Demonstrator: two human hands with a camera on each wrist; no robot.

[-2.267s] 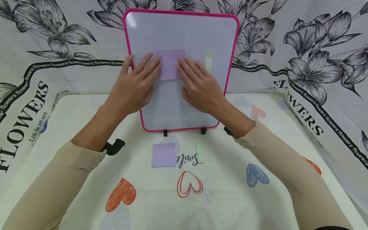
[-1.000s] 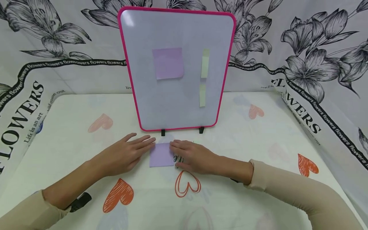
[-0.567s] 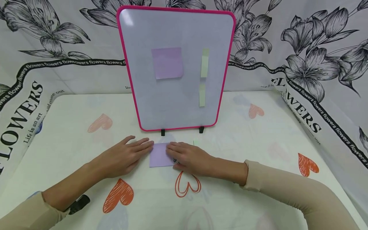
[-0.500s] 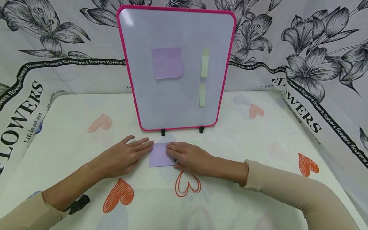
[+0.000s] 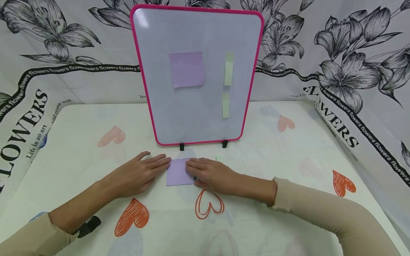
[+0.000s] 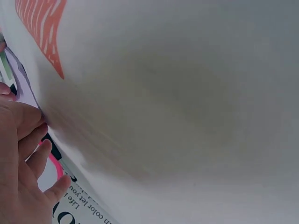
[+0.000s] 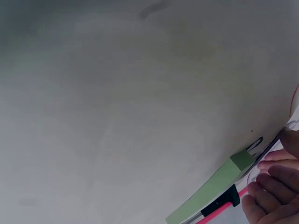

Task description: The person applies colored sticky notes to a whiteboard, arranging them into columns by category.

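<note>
A purple sticky note pad lies flat on the table in front of a whiteboard. My left hand touches its left edge with extended fingertips. My right hand pinches the pad's right side, fingers on top and thumb near the lower right corner; it hides that side. A green sticky note pad shows beside the right hand in the right wrist view; the head view shows only its tip. On the whiteboard are a purple sticky note and two narrow green sticky notes, an upper one and a lower one.
The pink-framed whiteboard stands upright on small black feet at the back of the table. A white cloth printed with hearts covers the table. Behind hangs a floral backdrop.
Both hands have come down from the purple note on the whiteboard to the purple pad on the table. The right hand has slid slightly left over the pad; lately both hands hold nearly still.
</note>
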